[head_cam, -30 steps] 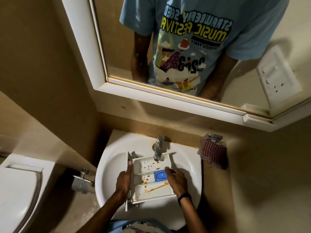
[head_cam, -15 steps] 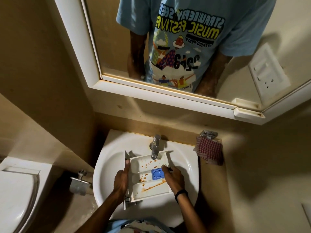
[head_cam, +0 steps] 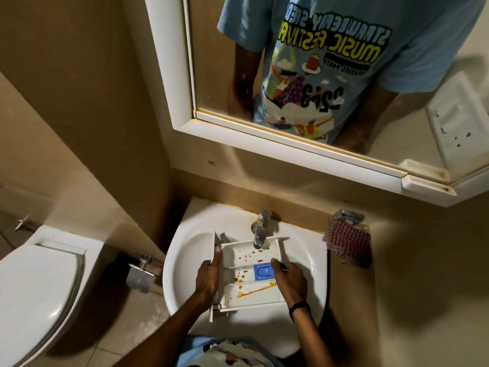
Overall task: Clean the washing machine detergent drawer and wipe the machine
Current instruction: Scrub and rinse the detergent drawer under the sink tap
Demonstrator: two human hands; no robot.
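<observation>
Two hands: left hand [head_cam: 207, 276] and right hand [head_cam: 289, 282], fingers curled on opposite sides of stained drawer [head_cam: 251, 290], held over sink [head_cam: 180, 250] under tap [head_cam: 260, 231]. Risk: once wet, plastic may slip and crack.

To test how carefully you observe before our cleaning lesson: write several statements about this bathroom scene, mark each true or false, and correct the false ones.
1. The drawer is held over the sink, below the tap. True.
2. Only one hand holds the drawer. False: the left hand and the right hand each hold a side.
3. The drawer is spotless. False: brown stains mark its compartments.
4. A red checked cloth hangs to the right of the sink. True.
</observation>
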